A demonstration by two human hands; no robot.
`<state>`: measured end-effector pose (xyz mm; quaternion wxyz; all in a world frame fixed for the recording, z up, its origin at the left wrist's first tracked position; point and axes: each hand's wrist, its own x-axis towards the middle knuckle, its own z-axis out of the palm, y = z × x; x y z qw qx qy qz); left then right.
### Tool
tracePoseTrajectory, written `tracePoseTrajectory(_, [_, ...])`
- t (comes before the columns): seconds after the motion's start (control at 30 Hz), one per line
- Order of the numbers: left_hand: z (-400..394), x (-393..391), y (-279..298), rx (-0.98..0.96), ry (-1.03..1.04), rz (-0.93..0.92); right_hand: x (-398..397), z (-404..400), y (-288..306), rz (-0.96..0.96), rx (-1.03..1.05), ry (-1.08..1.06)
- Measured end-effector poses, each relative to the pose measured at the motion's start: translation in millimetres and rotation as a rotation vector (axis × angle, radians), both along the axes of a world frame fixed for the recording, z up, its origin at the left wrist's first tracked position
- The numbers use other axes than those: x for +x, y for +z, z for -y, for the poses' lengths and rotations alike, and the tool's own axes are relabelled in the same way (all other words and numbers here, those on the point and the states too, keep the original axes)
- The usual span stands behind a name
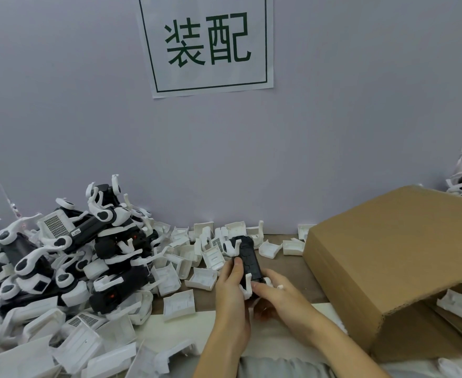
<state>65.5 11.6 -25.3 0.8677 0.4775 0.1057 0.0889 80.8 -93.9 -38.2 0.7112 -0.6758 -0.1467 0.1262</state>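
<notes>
**One head-worn view, forward and down**

A single wide-angle camera on the person's head looks forward and down. It sits close above the left hand [231, 279] and right hand [279, 293], which hold a black unit [247, 261]. It faces the grey wall [333, 132] and paper sign [206, 45] squarely. A heap of parts [60, 255] lies at the left edge and a cardboard box [388, 255] at the right.

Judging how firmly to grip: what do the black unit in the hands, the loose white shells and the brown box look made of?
Black unit: likely moulded plastic, slight sheen, crisp panel lines. White shells: thin matte plastic, it seems, with moulded ribs and grille holes. Brown box: corrugated cardboard, matte; fluting shows on its cut edge.
</notes>
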Motion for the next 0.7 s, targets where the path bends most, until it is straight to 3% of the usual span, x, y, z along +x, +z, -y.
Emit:
tracePoseTrajectory(0.43, [-1.4, 9.8, -8.6, -0.006, 0.020, -0.007, 3.9, -1.4, -2.6, -0.049, 0.074, 0.080])
tracePoseTrajectory(0.7, [-3.5, 7.6, -9.4, -0.061, 0.009, 0.014, 2.2, -1.4, -0.2, -0.022, -0.003, 0.081])
